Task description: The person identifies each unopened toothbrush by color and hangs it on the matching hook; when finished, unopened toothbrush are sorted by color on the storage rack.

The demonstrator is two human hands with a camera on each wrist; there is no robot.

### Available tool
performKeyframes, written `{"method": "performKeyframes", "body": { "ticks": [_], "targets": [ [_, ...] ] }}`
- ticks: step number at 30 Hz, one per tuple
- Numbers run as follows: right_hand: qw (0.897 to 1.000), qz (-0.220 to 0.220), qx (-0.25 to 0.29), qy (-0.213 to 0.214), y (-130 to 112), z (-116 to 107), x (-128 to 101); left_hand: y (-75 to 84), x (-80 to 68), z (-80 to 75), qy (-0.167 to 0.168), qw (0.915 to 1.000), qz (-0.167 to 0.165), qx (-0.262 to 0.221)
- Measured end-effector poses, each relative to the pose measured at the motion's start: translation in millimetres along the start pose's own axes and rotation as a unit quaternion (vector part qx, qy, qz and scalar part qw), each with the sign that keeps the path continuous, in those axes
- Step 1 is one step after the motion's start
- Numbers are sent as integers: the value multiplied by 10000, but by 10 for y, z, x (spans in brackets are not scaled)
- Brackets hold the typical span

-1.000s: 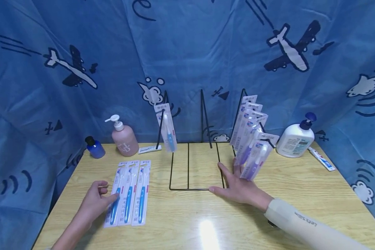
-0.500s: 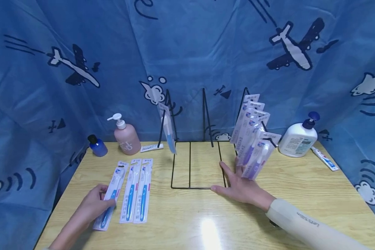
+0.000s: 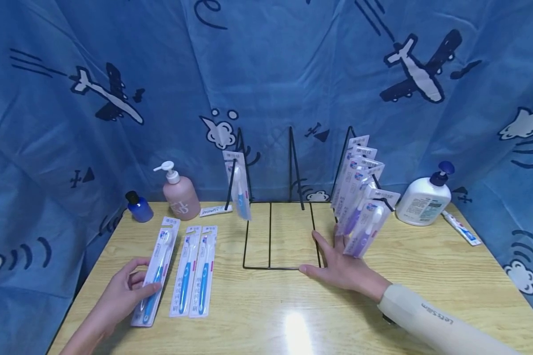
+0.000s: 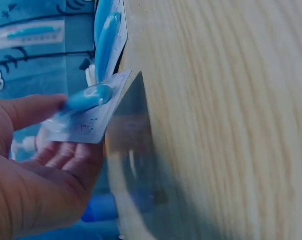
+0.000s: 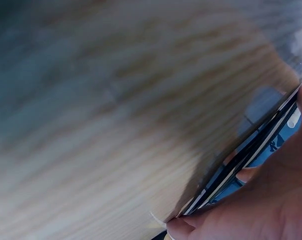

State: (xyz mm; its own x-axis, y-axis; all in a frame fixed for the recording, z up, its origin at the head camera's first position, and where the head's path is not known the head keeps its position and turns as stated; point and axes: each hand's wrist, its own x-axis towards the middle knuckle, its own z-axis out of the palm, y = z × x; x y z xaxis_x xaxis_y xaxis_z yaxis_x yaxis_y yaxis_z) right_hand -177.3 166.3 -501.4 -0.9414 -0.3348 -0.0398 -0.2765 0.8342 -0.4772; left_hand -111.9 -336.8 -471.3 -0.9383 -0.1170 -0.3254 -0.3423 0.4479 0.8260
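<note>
My left hand (image 3: 122, 293) pinches a packaged blue toothbrush (image 3: 163, 251) between thumb and fingers. In the left wrist view the toothbrush pack (image 4: 86, 127) is tilted off the table. Two more packaged blue toothbrushes (image 3: 185, 276) lie side by side to its right. A black wire rack (image 3: 270, 236) stands at the table's middle. One blue toothbrush pack (image 3: 239, 192) hangs on its left hook, and several purple toothbrush packs (image 3: 369, 224) hang on its right one. My right hand (image 3: 337, 264) rests, fingers spread, on the rack's base near its front right corner.
Behind the left hand stand a small blue bottle (image 3: 139, 209), a pink pump bottle (image 3: 182, 199) and a small white tube (image 3: 215, 210). A white pump bottle (image 3: 423, 203) and a toothpaste tube (image 3: 462, 229) sit at the right. A blue curtain (image 3: 266, 74) closes the back.
My left hand has taken hold of the leftmost toothbrush pack, pulled it away from the other two and raised its far end. The right hand stays on the rack's base.
</note>
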Motion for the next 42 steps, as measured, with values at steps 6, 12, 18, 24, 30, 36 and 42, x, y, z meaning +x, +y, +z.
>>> {"method": "performKeyframes", "body": {
  "ticks": [6,12,18,24,30,36,42],
  "targets": [
    [10000,-66,-28,39,19,1,8,234,-233,174,-32,9952,859,-459],
    [9998,-119,-52,126,32,-8,14,499,-453,402,27,9714,2109,-1088],
    [9997,-125,-105,198,37,-13,18,709,-601,637,-343,9220,3448,-1729],
    [9999,-64,-61,83,42,-26,37,816,-597,851,-769,8772,4219,-2158],
    [10000,-31,-13,13,51,-22,42,850,-538,997,-622,8972,3907,-1962],
    [10000,-22,61,48,57,1,24,851,-463,1063,-478,9115,3628,-1875],
    [9999,-24,35,95,62,21,17,839,-355,1126,-553,9017,3778,-2028]
  ]
}}
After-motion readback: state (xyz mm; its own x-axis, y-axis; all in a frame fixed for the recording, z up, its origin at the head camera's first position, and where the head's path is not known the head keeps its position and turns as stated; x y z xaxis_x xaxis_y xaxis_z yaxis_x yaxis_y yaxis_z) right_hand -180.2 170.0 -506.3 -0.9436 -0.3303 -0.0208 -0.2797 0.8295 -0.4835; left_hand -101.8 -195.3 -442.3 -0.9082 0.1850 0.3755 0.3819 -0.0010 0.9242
